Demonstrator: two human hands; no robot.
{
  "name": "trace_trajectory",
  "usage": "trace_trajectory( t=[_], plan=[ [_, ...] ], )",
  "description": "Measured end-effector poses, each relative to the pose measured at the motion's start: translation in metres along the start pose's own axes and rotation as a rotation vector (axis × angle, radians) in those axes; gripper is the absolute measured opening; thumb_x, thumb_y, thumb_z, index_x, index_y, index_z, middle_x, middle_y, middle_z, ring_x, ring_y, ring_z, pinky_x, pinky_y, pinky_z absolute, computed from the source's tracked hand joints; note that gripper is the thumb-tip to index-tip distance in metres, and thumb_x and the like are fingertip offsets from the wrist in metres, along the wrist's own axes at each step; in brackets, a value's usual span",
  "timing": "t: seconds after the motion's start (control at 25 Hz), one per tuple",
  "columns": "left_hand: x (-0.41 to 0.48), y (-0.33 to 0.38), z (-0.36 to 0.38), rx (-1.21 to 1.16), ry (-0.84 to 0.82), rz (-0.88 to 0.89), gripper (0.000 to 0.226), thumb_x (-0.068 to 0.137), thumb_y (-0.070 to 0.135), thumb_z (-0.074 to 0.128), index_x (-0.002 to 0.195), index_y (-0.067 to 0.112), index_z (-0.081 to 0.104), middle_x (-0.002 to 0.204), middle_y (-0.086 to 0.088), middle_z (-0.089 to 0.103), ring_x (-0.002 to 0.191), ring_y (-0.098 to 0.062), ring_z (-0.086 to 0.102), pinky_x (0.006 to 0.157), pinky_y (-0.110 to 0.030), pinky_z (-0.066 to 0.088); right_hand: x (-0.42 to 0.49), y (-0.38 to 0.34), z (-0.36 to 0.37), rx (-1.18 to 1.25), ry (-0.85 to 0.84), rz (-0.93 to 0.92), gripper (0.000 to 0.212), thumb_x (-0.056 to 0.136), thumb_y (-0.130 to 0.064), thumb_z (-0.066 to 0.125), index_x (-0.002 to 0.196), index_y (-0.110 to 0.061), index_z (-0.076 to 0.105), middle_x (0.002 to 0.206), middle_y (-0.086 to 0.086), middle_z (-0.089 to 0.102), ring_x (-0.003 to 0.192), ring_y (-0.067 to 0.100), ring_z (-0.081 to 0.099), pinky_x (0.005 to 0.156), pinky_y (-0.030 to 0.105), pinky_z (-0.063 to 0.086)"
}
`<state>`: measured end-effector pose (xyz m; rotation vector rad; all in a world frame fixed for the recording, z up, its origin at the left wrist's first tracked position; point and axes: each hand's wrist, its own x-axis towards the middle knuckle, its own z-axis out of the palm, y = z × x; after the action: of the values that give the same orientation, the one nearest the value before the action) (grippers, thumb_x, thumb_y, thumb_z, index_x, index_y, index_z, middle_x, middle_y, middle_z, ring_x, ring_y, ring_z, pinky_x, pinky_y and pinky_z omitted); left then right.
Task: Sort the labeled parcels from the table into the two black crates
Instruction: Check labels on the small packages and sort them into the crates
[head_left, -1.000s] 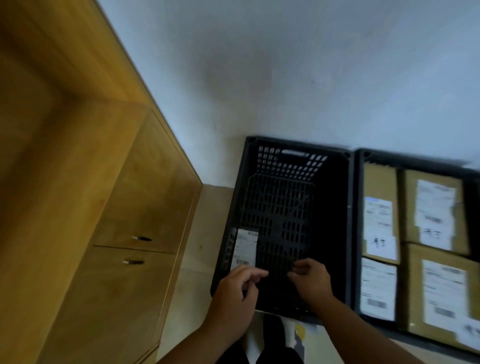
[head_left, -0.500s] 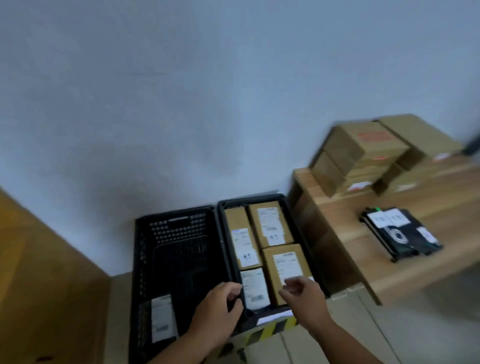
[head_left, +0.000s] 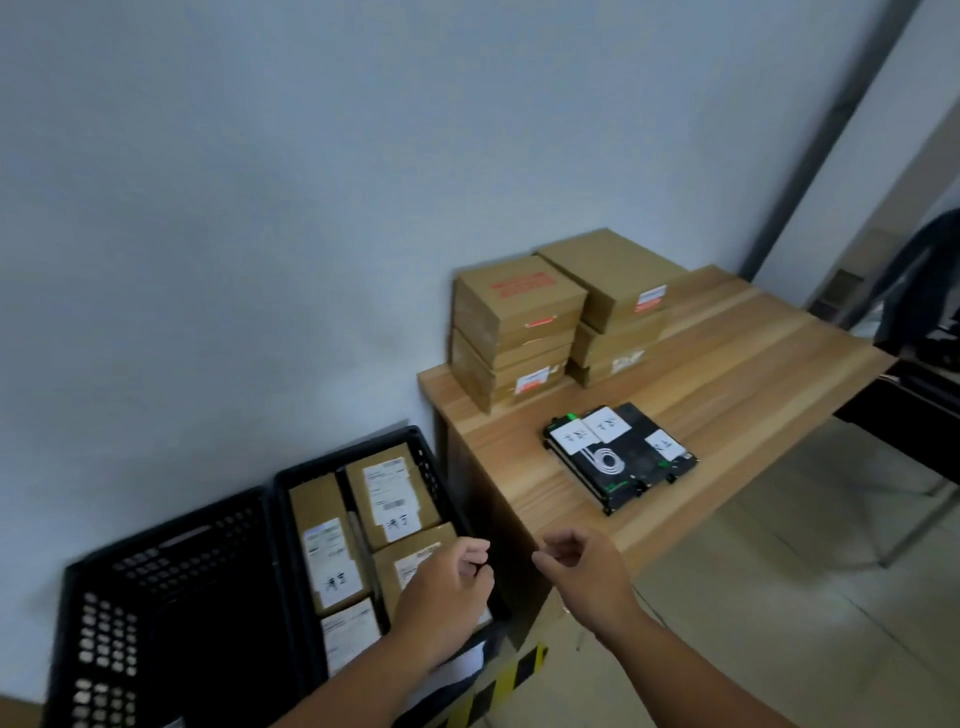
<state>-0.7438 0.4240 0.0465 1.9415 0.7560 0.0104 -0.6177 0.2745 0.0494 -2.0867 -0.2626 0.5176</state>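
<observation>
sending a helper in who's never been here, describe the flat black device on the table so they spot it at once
Start at the wooden table on the right. In front of the stacked brown boxes lies a flat black device. Unlike them, it is black, lies alone and carries three white labels plus a white coil.

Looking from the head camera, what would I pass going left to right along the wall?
empty crate → crate of parcels → table
</observation>
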Motion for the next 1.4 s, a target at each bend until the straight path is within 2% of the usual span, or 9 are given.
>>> trace_trajectory(
  t=[0.24, 0.44, 0.64, 0.8, 1.0, 1.2, 1.28, 1.36, 1.4],
  plan=[
    [0.05, 0.088, 0.085, 0.021, -0.079, 0.004, 0.028, 0.094, 0.044, 0.055, 0.122, 0.044, 0.06, 0.114, 0.025, 0.063, 0.107, 0.006, 0.059, 0.102, -0.033, 0.051, 0.065, 0.035, -0.108, 0.046, 0.045, 0.016, 0.017, 0.082, -0.014, 0.084, 0.093, -0.016, 0.072, 0.085, -0.003, 0.073, 0.083, 0.011, 0.069, 0.07, 0.015, 0.051],
    [0.119, 0.127, 0.135, 0.05, -0.029, 0.012, 0.027, 0.091, 0.044, 0.055, 0.118, 0.045, 0.059, 0.114, 0.027, 0.062, 0.105, 0.006, 0.059, 0.1, -0.032, 0.051, 0.137, 0.053, -0.158, 0.027, 0.055, 0.033, 0.017, 0.08, -0.009, 0.084, 0.091, -0.013, 0.072, 0.084, 0.003, 0.074, 0.083, 0.018, 0.069, 0.078, 0.029, 0.057],
    [0.195, 0.148, 0.181, 0.147, 0.05, 0.068, 0.027, 0.096, 0.037, 0.057, 0.123, 0.037, 0.06, 0.121, 0.021, 0.061, 0.113, 0.002, 0.058, 0.096, -0.029, 0.052, 0.223, 0.064, -0.181, -0.014, 0.015, 0.022, 0.016, 0.08, -0.008, 0.084, 0.089, -0.015, 0.072, 0.084, 0.003, 0.074, 0.08, 0.014, 0.07, 0.072, 0.019, 0.054],
    [0.226, 0.157, 0.199, 0.199, 0.085, 0.028, 0.033, 0.098, 0.033, 0.058, 0.131, 0.032, 0.06, 0.126, 0.018, 0.061, 0.116, 0.0, 0.055, 0.093, -0.017, 0.045, 0.273, 0.07, -0.19, -0.054, -0.045, 0.023, 0.017, 0.081, -0.011, 0.083, 0.09, -0.016, 0.07, 0.085, 0.0, 0.073, 0.081, 0.013, 0.069, 0.078, 0.028, 0.058],
    [0.243, 0.153, 0.224, 0.173, 0.08, -0.046, 0.036, 0.1, 0.023, 0.061, 0.135, 0.029, 0.058, 0.137, 0.014, 0.057, 0.125, 0.0, 0.05, 0.105, -0.014, 0.04, 0.325, 0.093, -0.182, -0.25, -0.245, -0.019, 0.048, 0.08, -0.028, 0.086, 0.118, -0.015, 0.061, 0.113, -0.002, 0.062, 0.105, 0.013, 0.059, 0.088, 0.026, 0.049],
    [0.26, 0.164, 0.244, 0.19, 0.166, -0.132, 0.036, 0.101, 0.031, 0.058, 0.137, 0.035, 0.056, 0.134, 0.02, 0.057, 0.119, 0.008, 0.047, 0.091, 0.0, 0.033, 0.372, 0.11, -0.189, -0.353, -0.271, -0.024, 0.06, 0.082, -0.029, 0.083, 0.133, -0.01, 0.055, 0.126, 0.01, 0.055, 0.117, 0.027, 0.055, 0.094, 0.039, 0.051],
    [0.27, 0.174, 0.252, 0.182, 0.186, -0.144, 0.036, 0.101, 0.035, 0.056, 0.137, 0.038, 0.055, 0.133, 0.021, 0.056, 0.117, 0.01, 0.047, 0.092, -0.003, 0.037, 0.391, 0.119, -0.197, -0.428, -0.273, -0.025, 0.065, 0.084, -0.031, 0.081, 0.137, -0.009, 0.052, 0.131, 0.013, 0.052, 0.127, 0.032, 0.05, 0.1, 0.04, 0.047],
    [0.281, 0.179, 0.262, 0.175, 0.173, -0.165, 0.039, 0.101, 0.038, 0.055, 0.14, 0.038, 0.053, 0.136, 0.021, 0.056, 0.121, 0.007, 0.048, 0.098, -0.012, 0.041, 0.408, 0.126, -0.204, -0.489, -0.334, 0.025, 0.069, 0.085, -0.034, 0.081, 0.14, -0.007, 0.049, 0.133, 0.014, 0.053, 0.124, 0.031, 0.053, 0.097, 0.038, 0.048],
    [0.282, 0.18, 0.266, 0.18, 0.157, -0.181, 0.041, 0.101, 0.039, 0.054, 0.142, 0.038, 0.051, 0.138, 0.02, 0.055, 0.124, 0.005, 0.048, 0.099, -0.014, 0.04, 0.413, 0.128, -0.205, -0.476, -0.369, 0.055, 0.063, 0.085, -0.034, 0.081, 0.134, -0.007, 0.052, 0.128, 0.013, 0.058, 0.112, 0.026, 0.059, 0.087, 0.035, 0.051]
  ],
)
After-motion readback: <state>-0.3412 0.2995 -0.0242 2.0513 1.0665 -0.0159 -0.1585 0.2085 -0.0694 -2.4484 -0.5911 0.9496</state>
